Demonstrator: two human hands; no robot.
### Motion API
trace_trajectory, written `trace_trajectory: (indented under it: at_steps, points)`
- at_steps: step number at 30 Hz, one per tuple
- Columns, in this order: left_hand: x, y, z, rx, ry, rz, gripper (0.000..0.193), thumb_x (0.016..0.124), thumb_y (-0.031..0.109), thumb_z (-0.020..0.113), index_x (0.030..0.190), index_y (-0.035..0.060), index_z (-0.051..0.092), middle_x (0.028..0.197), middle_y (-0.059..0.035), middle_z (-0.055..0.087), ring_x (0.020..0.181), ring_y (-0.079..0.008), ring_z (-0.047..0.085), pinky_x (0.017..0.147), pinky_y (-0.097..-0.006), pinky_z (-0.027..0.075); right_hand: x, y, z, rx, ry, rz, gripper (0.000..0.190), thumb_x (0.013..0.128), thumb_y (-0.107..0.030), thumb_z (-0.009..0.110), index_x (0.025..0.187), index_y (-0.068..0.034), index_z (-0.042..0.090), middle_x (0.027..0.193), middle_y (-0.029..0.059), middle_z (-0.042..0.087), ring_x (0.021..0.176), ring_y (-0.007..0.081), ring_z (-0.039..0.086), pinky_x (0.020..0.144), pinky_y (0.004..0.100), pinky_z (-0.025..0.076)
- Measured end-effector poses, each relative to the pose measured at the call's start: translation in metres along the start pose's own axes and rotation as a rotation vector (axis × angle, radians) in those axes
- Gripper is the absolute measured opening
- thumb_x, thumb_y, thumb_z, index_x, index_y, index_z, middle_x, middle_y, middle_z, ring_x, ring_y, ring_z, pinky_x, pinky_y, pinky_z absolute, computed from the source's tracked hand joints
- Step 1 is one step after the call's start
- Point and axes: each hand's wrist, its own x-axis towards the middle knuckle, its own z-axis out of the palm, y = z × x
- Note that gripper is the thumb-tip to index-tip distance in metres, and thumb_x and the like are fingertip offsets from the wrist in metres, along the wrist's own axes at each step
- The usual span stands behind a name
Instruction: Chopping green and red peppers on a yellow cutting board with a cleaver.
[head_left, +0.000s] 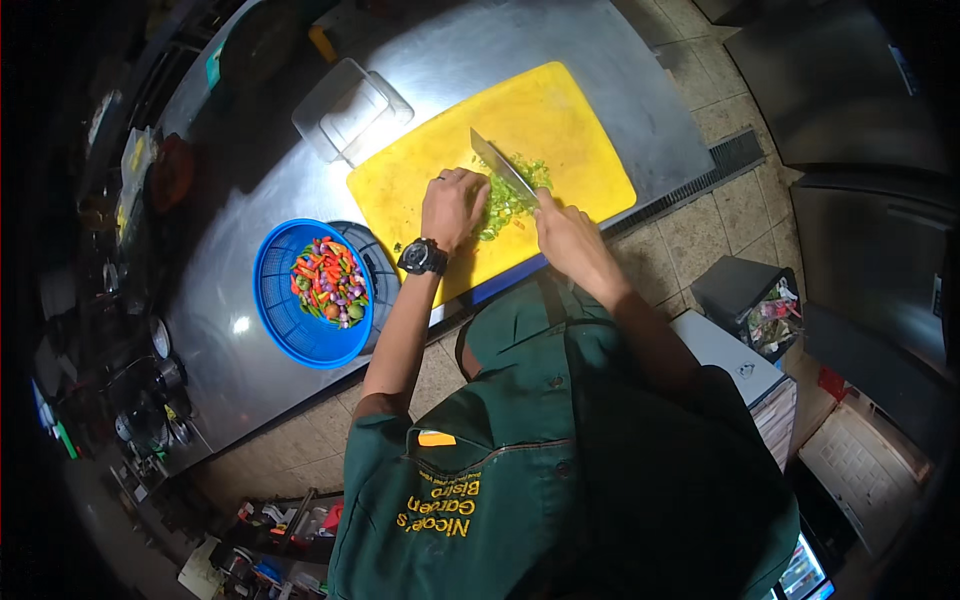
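Observation:
My right hand (566, 232) grips the handle of a kitchen knife (501, 163). Its blade points up and left, over a pile of chopped green vegetable (504, 206) on a yellow cutting board (570, 120). Beside the pile, on its left, rests my left hand (454, 204), with a black watch at the wrist. Its fingers are bent near the chopped pieces; whether they hold anything is hidden. Left of the board stands a blue plastic basket (274, 330) with red and green chillies (322, 262), small purple shallots (343, 294) and a few round green fruits.
A clear plastic container (319, 112) sits behind the board on the stainless steel table (217, 300). To the right, a dark bin (724, 289) holding scraps stands on the tiled floor beyond a drain grate (720, 169). Pots and utensils crowd the table's far left end.

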Motion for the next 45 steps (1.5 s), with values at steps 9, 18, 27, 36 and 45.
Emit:
trace_trajectory:
  at_steps: [9,18,27,36,45]
  points:
    - [-0.013,0.004,0.001,-0.032,-0.042,-0.076,0.014,0.092,0.018,0.071,0.100,0.0075,0.075,0.093,-0.0125,0.073,0.088,-0.0345,0.066,0.080,-0.0428,0.055,0.021,-0.031,-0.002,-0.046,-0.129,-0.007,0.039,0.096,-0.003,0.045,0.134,0.002,0.044,0.104,0.0332,0.067,0.102,0.0502,0.065,0.090,0.0608,0.048]
    - [-0.016,0.010,-0.016,-0.049,-0.071,-0.034,0.020,0.092,0.015,0.068,0.109,0.0061,0.073,0.104,-0.0165,0.071,0.095,-0.0368,0.066,0.084,-0.0423,0.055,0.022,-0.016,0.015,-0.048,-0.086,0.000,0.050,0.096,-0.006,0.046,0.146,0.001,0.040,0.100,0.0326,0.068,0.095,0.0513,0.067,0.083,0.0612,0.051]
    - [-0.071,0.023,-0.039,-0.017,-0.045,-0.185,0.075,0.076,0.033,0.087,0.139,0.0067,0.057,0.136,-0.0249,0.052,0.126,-0.0431,0.050,0.109,-0.0520,0.041,0.010,-0.025,0.038,-0.021,-0.050,0.062,0.042,0.094,-0.004,0.050,0.135,0.001,0.044,0.091,0.0307,0.069,0.092,0.0513,0.068,0.084,0.0594,0.053]
    - [-0.116,0.035,0.010,0.029,0.036,-0.359,0.077,0.097,0.025,0.064,0.159,-0.0010,0.026,0.162,-0.0326,0.023,0.150,-0.0487,0.024,0.122,-0.0555,0.023,0.011,-0.030,0.056,-0.089,0.036,0.094,0.039,0.094,-0.007,0.055,0.131,-0.001,0.046,0.084,0.0292,0.070,0.082,0.0505,0.069,0.077,0.0599,0.054]
    - [-0.096,0.038,0.033,0.137,0.016,-0.317,0.077,0.099,0.028,0.058,0.156,-0.0121,0.023,0.162,-0.0318,0.025,0.153,-0.0447,0.020,0.124,-0.0537,0.020,-0.005,-0.043,0.053,0.014,0.077,0.168,0.040,0.095,-0.013,0.058,0.132,-0.003,0.044,0.082,0.0303,0.068,0.084,0.0513,0.069,0.076,0.0583,0.055]
